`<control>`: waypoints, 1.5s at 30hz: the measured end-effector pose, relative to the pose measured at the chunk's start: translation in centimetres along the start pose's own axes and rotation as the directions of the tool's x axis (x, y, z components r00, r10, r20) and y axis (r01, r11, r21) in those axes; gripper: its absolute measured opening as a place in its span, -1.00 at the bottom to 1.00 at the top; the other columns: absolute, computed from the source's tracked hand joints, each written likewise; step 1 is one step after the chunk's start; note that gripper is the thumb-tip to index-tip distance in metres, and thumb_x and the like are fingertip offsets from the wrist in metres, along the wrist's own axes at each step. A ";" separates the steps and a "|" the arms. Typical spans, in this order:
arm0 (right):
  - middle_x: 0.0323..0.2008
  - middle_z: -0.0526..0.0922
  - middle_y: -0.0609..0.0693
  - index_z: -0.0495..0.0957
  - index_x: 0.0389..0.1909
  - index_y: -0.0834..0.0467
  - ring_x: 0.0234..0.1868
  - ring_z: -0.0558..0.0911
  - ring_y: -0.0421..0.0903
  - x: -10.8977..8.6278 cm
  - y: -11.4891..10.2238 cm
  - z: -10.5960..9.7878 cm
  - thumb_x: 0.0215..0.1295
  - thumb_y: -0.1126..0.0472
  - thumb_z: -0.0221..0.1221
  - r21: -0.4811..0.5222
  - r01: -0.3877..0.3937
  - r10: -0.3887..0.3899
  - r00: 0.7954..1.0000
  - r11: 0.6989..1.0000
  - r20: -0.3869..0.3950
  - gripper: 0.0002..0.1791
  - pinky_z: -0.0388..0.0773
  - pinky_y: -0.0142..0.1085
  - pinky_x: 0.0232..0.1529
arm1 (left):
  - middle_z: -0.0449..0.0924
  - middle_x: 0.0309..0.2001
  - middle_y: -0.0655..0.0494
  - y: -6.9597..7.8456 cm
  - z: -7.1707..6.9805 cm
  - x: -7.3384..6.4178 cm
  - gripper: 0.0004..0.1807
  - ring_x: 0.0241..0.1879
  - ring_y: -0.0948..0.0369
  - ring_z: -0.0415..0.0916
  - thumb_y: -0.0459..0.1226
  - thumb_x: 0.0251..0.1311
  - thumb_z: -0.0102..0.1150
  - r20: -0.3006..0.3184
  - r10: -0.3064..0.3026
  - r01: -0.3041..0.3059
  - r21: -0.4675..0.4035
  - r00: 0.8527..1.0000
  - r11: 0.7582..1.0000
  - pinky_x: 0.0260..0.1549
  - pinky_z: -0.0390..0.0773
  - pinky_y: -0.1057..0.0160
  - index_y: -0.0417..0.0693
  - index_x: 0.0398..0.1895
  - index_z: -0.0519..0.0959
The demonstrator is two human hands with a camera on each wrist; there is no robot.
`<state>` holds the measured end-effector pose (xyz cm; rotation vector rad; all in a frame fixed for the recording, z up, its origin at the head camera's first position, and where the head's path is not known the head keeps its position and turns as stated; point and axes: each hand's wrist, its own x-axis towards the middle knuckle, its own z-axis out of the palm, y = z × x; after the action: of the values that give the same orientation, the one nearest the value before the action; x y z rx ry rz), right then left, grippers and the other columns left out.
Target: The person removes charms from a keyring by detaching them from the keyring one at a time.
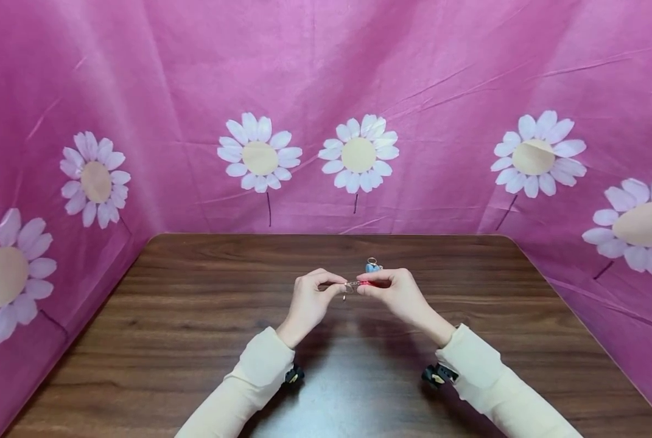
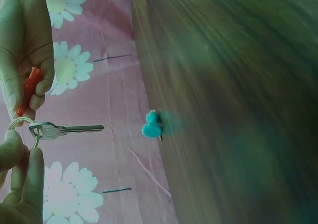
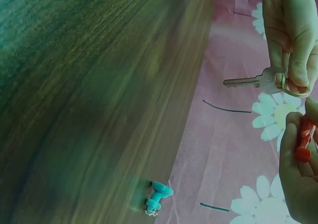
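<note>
Above the table, my left hand [image 1: 310, 297] pinches a metal key ring [image 2: 19, 119] between thumb and fingers. From that ring a silver key [image 2: 69, 129] sticks out, its blade pointing down toward the tabletop. My right hand [image 1: 401, 296] grips a small red charm [image 3: 304, 140], partly covered by the fingers. A short chain [image 1: 353, 283] spans the small gap between the two hands in the head view. Just behind my right hand, a blue figure-shaped keychain [image 1: 372, 267] with its own ring is on the table.
The brown wood-grain table [image 1: 167, 340] has rounded far corners. Pink cloth [image 1: 315, 55] printed with white daisies surrounds its back and sides. A black wrist device [image 1: 438, 375] is strapped at each light-coloured sleeve cuff [image 1: 470, 353].
</note>
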<state>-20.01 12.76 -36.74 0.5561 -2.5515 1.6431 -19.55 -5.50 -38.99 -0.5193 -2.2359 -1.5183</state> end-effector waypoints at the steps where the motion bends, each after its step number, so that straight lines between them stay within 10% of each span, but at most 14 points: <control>1: -0.36 0.70 0.15 0.65 -0.25 0.30 -0.43 0.57 -0.34 0.0 0.0 0.1 -0.01 0.28 0.33 -0.004 0.001 -0.001 1.000 1.000 0.004 -0.73 0.53 -0.48 -0.45 | 0.63 -0.50 0.10 -0.1 -0.1 -0.1 -0.94 -0.43 0.26 0.56 -0.35 -0.03 0.31 -0.002 0.003 -0.003 0.008 1.000 1.000 -0.42 0.57 0.44 -0.16 -0.47 0.69; 18: -0.33 0.70 0.19 0.65 -0.26 0.33 -0.45 0.52 -0.39 -0.3 -1.3 0.3 0.01 0.37 0.29 -0.051 -0.006 0.006 1.000 0.999 -0.001 -0.78 0.50 -0.51 -0.47 | 0.59 -0.53 0.20 -0.2 -0.5 -0.2 -0.95 -0.51 0.39 0.50 -0.31 -0.06 0.33 -0.005 0.074 -0.073 0.142 0.997 0.987 -0.49 0.51 0.48 -0.09 -0.49 0.69; 26: -0.32 0.68 0.01 0.66 -0.22 0.18 -0.31 0.50 -0.22 0.0 -0.9 0.2 0.15 0.29 0.20 -0.161 0.114 -0.102 0.992 0.980 0.079 -0.82 0.46 -0.42 -0.34 | 0.56 -0.55 0.23 0.4 -0.4 0.2 -0.96 -0.57 0.42 0.43 -0.29 -0.07 0.33 -0.002 0.184 -0.178 0.245 0.983 0.953 -0.56 0.43 0.48 -0.01 -0.48 0.69; 37: -0.54 0.58 -0.05 0.64 -0.41 0.18 -0.58 0.35 -0.29 0.6 -1.0 0.5 0.12 0.27 0.23 -0.197 0.029 -0.029 1.000 0.980 0.007 -0.94 0.30 -0.46 -0.58 | 0.56 -0.53 0.21 1.1 -0.5 0.4 -0.95 -0.55 0.37 0.46 -0.29 -0.03 0.31 0.030 0.201 -0.202 0.249 0.979 0.947 -0.52 0.45 0.45 -0.06 -0.46 0.68; 45: -0.48 0.67 0.15 0.60 -0.36 0.36 -0.41 0.62 -0.12 0.5 -1.0 0.9 0.16 0.35 0.14 0.007 -0.097 0.097 0.994 0.995 0.052 -0.86 0.56 -0.34 -0.34 | 0.59 -0.53 0.18 0.9 -0.2 0.2 -0.94 -0.55 0.34 0.49 -0.29 -0.03 0.31 -0.015 0.160 -0.154 0.203 0.987 0.967 -0.53 0.53 0.30 -0.08 -0.48 0.68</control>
<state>-19.97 11.47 -36.12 0.4891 -2.6489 1.6934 -19.22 -5.40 -38.10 -0.5908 -2.2343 -1.1980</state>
